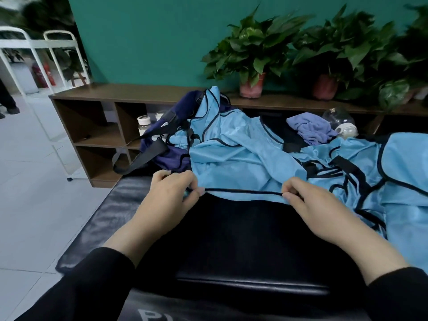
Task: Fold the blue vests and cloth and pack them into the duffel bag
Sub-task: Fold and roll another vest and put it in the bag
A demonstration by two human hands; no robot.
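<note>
A light blue vest (236, 156) with dark trim lies crumpled across the black padded bench (231, 232). My left hand (172, 193) pinches the near dark hem at its left end. My right hand (310, 202) pinches the same hem farther right, and the hem is stretched straight between them. More blue vests (393, 181) are heaped at the right. A navy duffel bag (171, 140) with a black strap sits behind the vest at the left, partly covered by it. A purple-blue cloth (312, 128) is bunched at the back right.
A low brown shelf unit (99, 126) runs along the green wall, with potted plants (252, 56) on top and white-lidded jars (143, 123) inside. A clear plastic bottle (338, 117) lies near the cloth. White metal frames (34, 56) stand on the tiled floor at left.
</note>
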